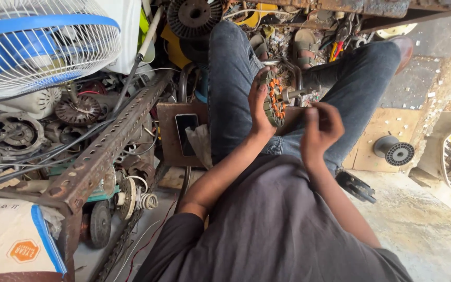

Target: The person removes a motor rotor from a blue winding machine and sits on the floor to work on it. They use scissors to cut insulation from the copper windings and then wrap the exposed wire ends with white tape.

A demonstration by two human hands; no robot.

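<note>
left hand (259,104) clamps a round ribbed motor stator (275,102) with orange windings, upright between denim knees. right hand (320,128), blurred, has fingers pinched together just beside it.

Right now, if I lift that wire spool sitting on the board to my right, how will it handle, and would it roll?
The wire spool looks wound full, so it is probably heavy for its size. It seems to lie on its side on the wooden board, so a nudge could set it rolling on its round flanges. The flanges look rigid, so it should lift without flexing.
</note>
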